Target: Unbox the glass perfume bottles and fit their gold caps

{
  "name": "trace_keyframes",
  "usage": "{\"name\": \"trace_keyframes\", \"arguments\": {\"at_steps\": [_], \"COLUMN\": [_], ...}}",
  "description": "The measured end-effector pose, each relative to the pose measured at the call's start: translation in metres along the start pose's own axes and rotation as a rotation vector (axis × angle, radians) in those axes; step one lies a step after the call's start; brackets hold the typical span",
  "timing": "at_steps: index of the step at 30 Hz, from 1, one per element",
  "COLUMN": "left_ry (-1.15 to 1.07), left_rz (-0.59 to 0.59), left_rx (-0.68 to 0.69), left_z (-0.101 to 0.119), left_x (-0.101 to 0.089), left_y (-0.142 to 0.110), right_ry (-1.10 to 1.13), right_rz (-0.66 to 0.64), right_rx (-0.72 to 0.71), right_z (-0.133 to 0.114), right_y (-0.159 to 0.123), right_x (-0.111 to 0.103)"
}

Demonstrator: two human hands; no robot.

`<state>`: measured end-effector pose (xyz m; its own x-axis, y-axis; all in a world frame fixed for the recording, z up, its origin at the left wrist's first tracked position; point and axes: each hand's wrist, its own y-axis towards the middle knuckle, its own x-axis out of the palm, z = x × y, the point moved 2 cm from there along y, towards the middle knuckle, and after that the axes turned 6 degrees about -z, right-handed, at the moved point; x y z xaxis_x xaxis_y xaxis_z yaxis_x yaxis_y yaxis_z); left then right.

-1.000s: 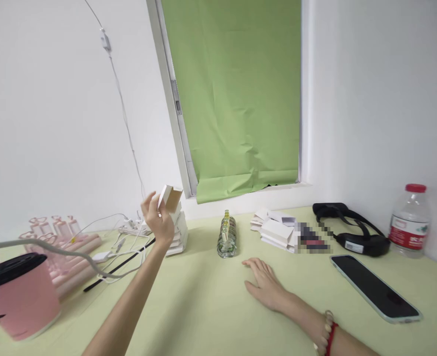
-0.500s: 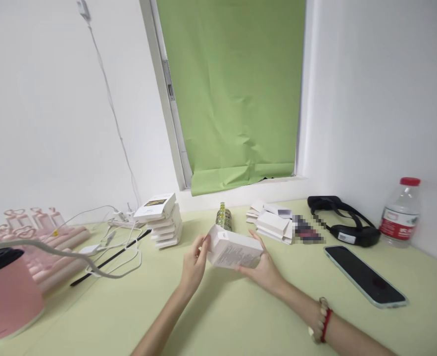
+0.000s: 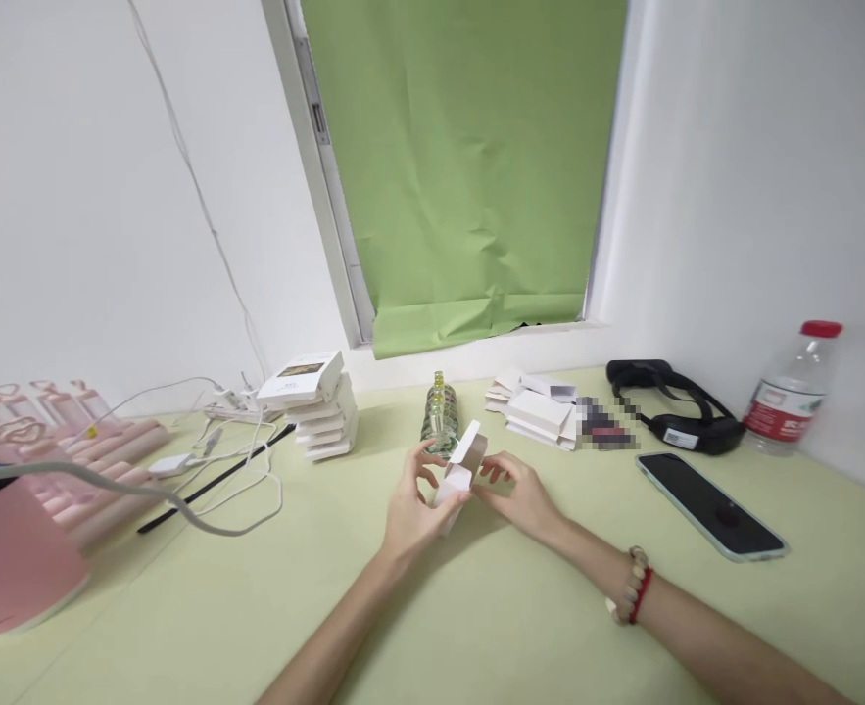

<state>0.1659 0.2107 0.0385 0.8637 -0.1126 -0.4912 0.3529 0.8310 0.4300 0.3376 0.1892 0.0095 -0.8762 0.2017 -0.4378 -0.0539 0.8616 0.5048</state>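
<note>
A small white cardboard box (image 3: 456,482) stands on end in front of me, its top flaps raised. My left hand (image 3: 413,509) is closed round its left side, with the thumb across the near face. At the right side of the box, my right hand (image 3: 520,497) has its fingers bent in and its thumb against the edge by the flaps. Just behind the box is a row of small glass bottles (image 3: 439,411) with yellowish tops. What lies inside the box is hidden.
A stack of white boxes (image 3: 321,416) stands left of the bottles, and flattened boxes (image 3: 541,416) lie to the right. Farther right are a phone (image 3: 711,504), a black headset (image 3: 686,416) and a water bottle (image 3: 789,397). Cables (image 3: 256,480) and pink items (image 3: 116,450) lie left.
The box has been turned from lying sideways to standing on end, and its flaps now stick up. Both hands have come closer together around it. The view has tilted slightly down.
</note>
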Motion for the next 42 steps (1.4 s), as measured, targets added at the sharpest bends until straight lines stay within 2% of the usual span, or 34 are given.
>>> {"name": "trace_keyframes", "arguments": {"at_steps": [4, 10, 14, 17, 20, 23, 27, 31, 33, 37, 39, 42], "left_ry": [0.097, 0.105, 0.043, 0.04, 0.204, 0.389, 0.427, 0.478, 0.541, 0.635, 0.643, 0.651], "left_rz": [-0.047, 0.012, 0.127, 0.142, 0.105, 0.097, 0.158, 0.353, 0.455, 0.609, 0.588, 0.398], "left_rx": [0.032, -0.056, -0.069, -0.083, -0.091, -0.104, -0.016, 0.158, 0.242, 0.405, 0.498, 0.609], "left_z": [-0.004, -0.017, -0.021, -0.029, -0.038, -0.045, -0.046, -0.039, -0.034, -0.025, -0.019, -0.006], "left_x": [0.001, 0.01, -0.004, -0.018, -0.028, -0.032, -0.029, -0.032, -0.034, -0.034, -0.027, -0.01], "left_y": [-0.003, -0.002, 0.009, 0.017, 0.021, 0.02, 0.016, 0.013, 0.012, 0.005, 0.0, -0.008], "right_ry": [-0.032, -0.037, -0.115, -0.211, -0.227, -0.181, -0.054, 0.119, 0.167, 0.18, 0.185, 0.145], "right_rz": [0.009, 0.019, 0.23, 0.382, 0.464, 0.502, 0.497, 0.512, 0.572, 0.686, 0.676, 0.591], "right_rx": [0.055, 0.056, 0.19, 0.268, 0.346, 0.423, 0.449, 0.539, 0.501, 0.269, 0.186, 0.1], "right_z": [0.0, 0.003, 0.018, 0.028, 0.039, 0.051, 0.06, 0.053, 0.043, 0.023, 0.015, 0.004], "right_y": [0.0, 0.0, 0.005, 0.009, 0.011, 0.011, 0.013, 0.011, 0.01, 0.009, 0.009, 0.008], "right_x": [-0.001, -0.003, -0.025, -0.048, -0.066, -0.073, -0.072, -0.071, -0.07, -0.069, -0.066, -0.057]}}
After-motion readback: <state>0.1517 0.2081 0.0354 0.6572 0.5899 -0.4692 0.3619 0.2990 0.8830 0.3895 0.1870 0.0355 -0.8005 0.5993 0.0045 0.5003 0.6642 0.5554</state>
